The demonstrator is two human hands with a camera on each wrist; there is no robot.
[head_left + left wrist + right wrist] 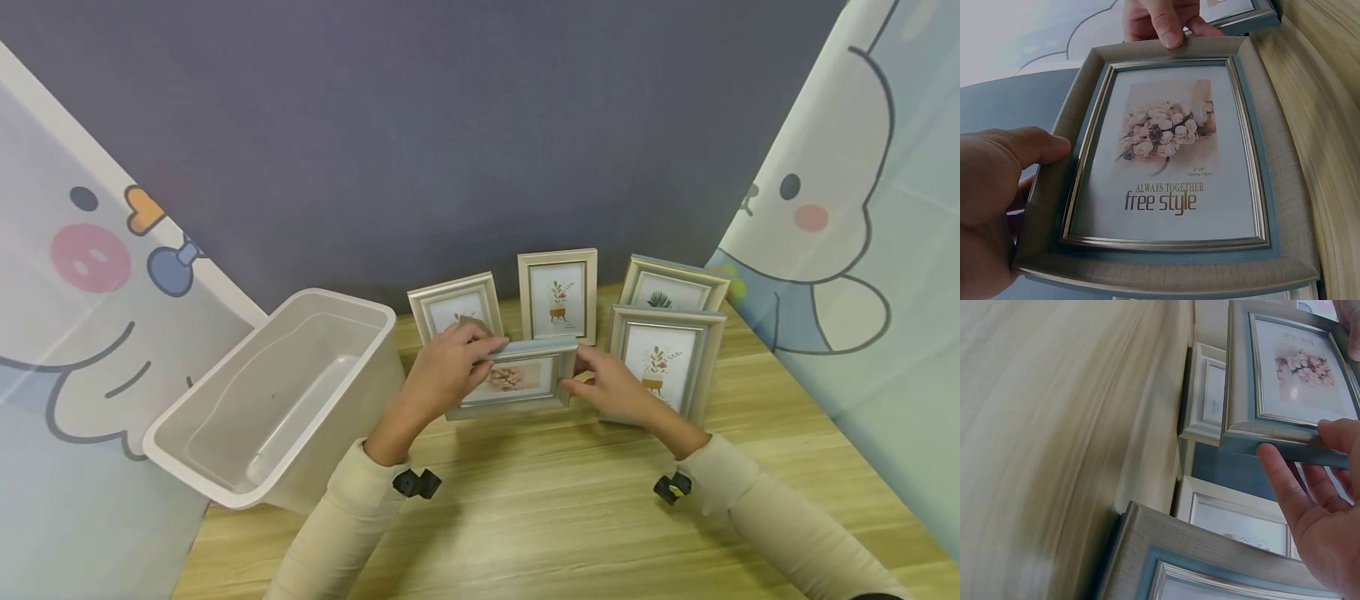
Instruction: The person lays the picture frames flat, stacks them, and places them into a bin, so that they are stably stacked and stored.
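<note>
Both hands hold a silver-beige picture frame [525,377] with blue-grey inner edging, turned on its long side low at the table. Its insert, a rose bouquet with "free style" lettering [1161,201], shows in the left wrist view. My left hand [444,368] grips the upper long edge near the left corner, thumb in front. At the right short side, my right hand [615,388] pinches the border between thumb and fingers, as the right wrist view shows of that hand [1325,515]. Behind stand a cream frame [489,296] and another cream frame [557,300] with potted-plant prints.
To the right, a silver-beige frame [655,354] stands before a gold-edged frame [678,287], overlapping it. A deep beige plastic bin [345,417] is at the left. The wooden table [525,517] meets a dark wall [480,150], with cartoon-printed panels on either side.
</note>
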